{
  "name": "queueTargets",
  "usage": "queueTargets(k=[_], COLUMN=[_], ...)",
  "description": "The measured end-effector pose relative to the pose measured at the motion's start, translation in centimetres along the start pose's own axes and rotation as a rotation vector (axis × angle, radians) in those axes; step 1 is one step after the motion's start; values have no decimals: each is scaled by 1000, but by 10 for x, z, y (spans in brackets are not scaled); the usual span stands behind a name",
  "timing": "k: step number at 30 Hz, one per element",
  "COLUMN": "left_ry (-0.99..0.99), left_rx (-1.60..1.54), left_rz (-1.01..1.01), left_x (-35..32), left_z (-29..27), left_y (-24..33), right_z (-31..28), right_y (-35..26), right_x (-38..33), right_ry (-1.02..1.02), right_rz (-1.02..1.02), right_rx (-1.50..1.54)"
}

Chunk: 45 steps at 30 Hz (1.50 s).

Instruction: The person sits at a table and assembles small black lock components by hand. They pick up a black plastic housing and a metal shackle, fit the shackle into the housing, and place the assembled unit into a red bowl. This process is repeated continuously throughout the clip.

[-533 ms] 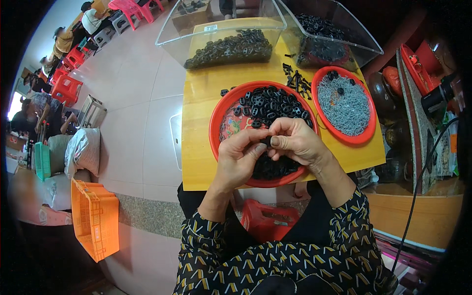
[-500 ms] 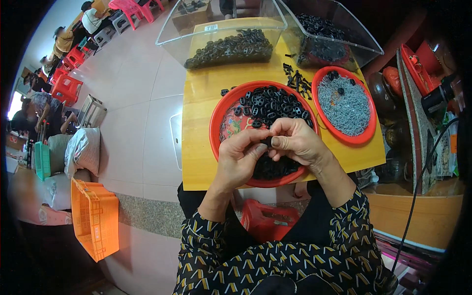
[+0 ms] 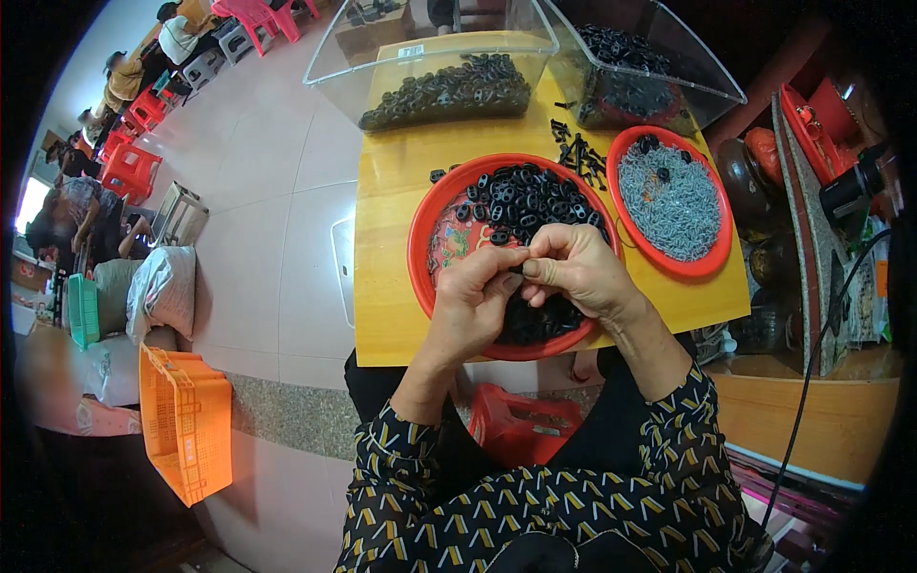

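My left hand (image 3: 471, 298) and my right hand (image 3: 581, 272) meet fingertip to fingertip over the near half of a red round tray (image 3: 417, 250). Both are closed in a pinch around a small black plastic part (image 3: 517, 269), mostly hidden by the fingers. Under and beyond them, the tray holds many black oval two-hole plastic pieces (image 3: 535, 198). More black parts (image 3: 535, 323) lie in the tray below my hands. To the right, a second red tray (image 3: 708, 269) is filled with small silvery screws (image 3: 669, 205), with a few black pieces on top.
The trays stand on a yellow table (image 3: 387, 315). Loose black pegs (image 3: 581, 160) lie between them. At the back are two clear bins (image 3: 430, 59) of black parts. An orange crate (image 3: 186, 425) sits on the floor at left; a dark cable (image 3: 812, 353) hangs at right.
My fingertips have shifted slightly and closed further over the black part, so less of it shows. Both hands stay over the same tray.
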<state>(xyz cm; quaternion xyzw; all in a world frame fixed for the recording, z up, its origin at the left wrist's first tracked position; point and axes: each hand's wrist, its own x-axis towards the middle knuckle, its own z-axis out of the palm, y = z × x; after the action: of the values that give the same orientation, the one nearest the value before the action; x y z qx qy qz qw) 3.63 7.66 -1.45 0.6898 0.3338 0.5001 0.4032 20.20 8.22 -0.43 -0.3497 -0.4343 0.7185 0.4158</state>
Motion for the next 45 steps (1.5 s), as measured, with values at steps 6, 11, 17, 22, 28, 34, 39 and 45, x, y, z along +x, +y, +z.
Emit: queueTargets(k=[6, 11, 17, 22, 28, 34, 39, 45], left_ry=[29, 58, 24, 32, 45, 66, 58, 59], left_rx=[-466, -492, -511, -576, -542, -534, -564, -500], left_rz=[-261, -251, -252, -280, -273, -266, -244, -268], left_x=[-2, -3, -4, -3, -6, -7, -5, -7], left_z=[-6, -6, -6, -3, -3, -4, 0, -3], left_y=[-8, -11, -10, 1, -7, -8, -6, -7], right_z=[3, 2, 6, 10, 12, 13, 10, 10], right_y=[-19, -20, -19, -17, -12, -11, -14, -15], right_x=[-1, -5, -6, -6, -3, -1, -3, -3], right_ry=[18, 56, 41, 58, 61, 82, 78, 60], right_rz=[40, 28, -19, -50, -89, -96, -70, -57], right_rx=[14, -25, -67, -104, -111, -183, -76, -84])
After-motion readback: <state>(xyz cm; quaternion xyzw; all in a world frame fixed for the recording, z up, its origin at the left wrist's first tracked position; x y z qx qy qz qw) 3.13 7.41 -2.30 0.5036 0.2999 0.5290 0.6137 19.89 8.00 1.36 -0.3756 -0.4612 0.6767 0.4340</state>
